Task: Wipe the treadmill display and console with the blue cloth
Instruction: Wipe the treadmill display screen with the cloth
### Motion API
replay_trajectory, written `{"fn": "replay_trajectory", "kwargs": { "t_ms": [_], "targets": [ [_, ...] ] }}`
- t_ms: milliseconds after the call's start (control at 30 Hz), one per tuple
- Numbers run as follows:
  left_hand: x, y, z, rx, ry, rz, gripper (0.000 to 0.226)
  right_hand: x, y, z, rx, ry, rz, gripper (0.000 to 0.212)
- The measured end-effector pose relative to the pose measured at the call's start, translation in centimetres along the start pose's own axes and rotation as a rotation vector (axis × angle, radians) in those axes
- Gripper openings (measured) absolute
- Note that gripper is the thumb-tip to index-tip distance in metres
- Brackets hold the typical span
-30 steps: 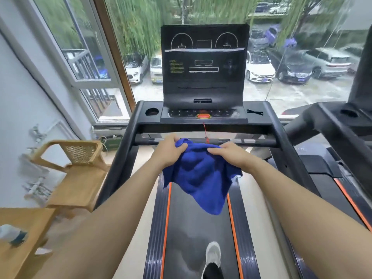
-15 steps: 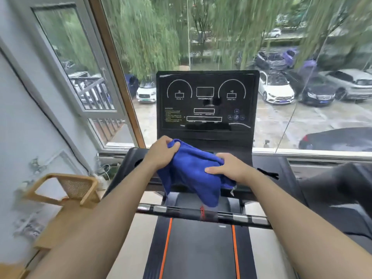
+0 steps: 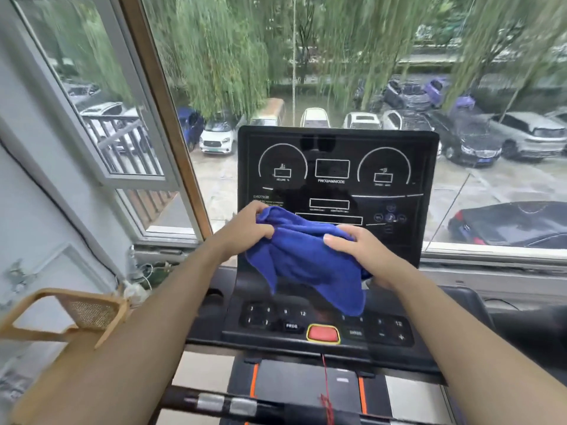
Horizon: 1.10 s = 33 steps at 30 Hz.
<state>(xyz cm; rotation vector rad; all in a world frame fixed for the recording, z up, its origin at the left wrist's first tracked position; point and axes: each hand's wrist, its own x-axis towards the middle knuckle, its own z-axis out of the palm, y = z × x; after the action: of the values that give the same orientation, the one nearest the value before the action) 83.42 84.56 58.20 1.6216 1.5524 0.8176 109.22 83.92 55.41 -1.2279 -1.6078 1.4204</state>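
Note:
The blue cloth (image 3: 303, 265) hangs bunched between both hands, in front of the lower part of the black treadmill display (image 3: 337, 170). My left hand (image 3: 248, 231) grips its upper left corner, level with the display's lower left. My right hand (image 3: 359, 250) holds its right side, thumb on top. The cloth's lower edge dangles just above the console (image 3: 288, 326) with its number keys and red stop button (image 3: 323, 333). Whether the cloth touches the screen cannot be told.
A large window (image 3: 337, 72) stands right behind the display, an opened pane at the left. A wooden chair (image 3: 76, 314) sits low on the left. The front handlebar (image 3: 221, 404) crosses below, with a red safety cord (image 3: 325, 391) hanging from the console.
Both hands have lifted the cloth from the handlebar up past the console to the lower part of the display. The view has moved closer and tilted upward.

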Motion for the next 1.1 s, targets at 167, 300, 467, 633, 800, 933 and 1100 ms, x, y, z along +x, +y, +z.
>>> {"fn": "replay_trajectory", "kwargs": {
  "t_ms": [167, 300, 467, 633, 800, 933, 1100],
  "targets": [
    [5.2, -1.0, -3.6, -0.039, 0.209, 0.120, 0.039, 5.8, -2.9, 1.4, 0.063, 0.156, -0.073, 0.050],
    [9.2, -0.6, -4.7, -0.041, 0.481, 0.233, 0.041, 10.0, -5.8, 1.8, -0.025, 0.378, -0.266, 0.038],
    [14.8, 2.4, -4.9, 0.121, 0.778, 0.413, 0.033, 16.8, -10.0, 1.6, -0.440, 0.725, -0.611, 0.026],
    [20.5, 1.9, -3.1, 0.192, 0.753, 0.424, 0.028, 23.4, -7.7, 2.4, -0.919, 0.760, -0.640, 0.045],
    [21.8, -2.7, -0.1, 0.745, 0.686, 0.526, 0.067, 24.5, -2.8, 2.4, -1.420, 0.583, -0.622, 0.065],
    [19.2, -8.0, 2.5, 0.912, 0.671, 0.524, 0.075, 22.3, 2.8, 3.5, -1.505, 0.488, -0.610, 0.071],
    [16.1, -13.0, 4.7, 1.024, 0.582, 0.497, 0.082, 20.5, 7.4, 4.3, -1.633, 0.335, -0.688, 0.073]
  ]
}}
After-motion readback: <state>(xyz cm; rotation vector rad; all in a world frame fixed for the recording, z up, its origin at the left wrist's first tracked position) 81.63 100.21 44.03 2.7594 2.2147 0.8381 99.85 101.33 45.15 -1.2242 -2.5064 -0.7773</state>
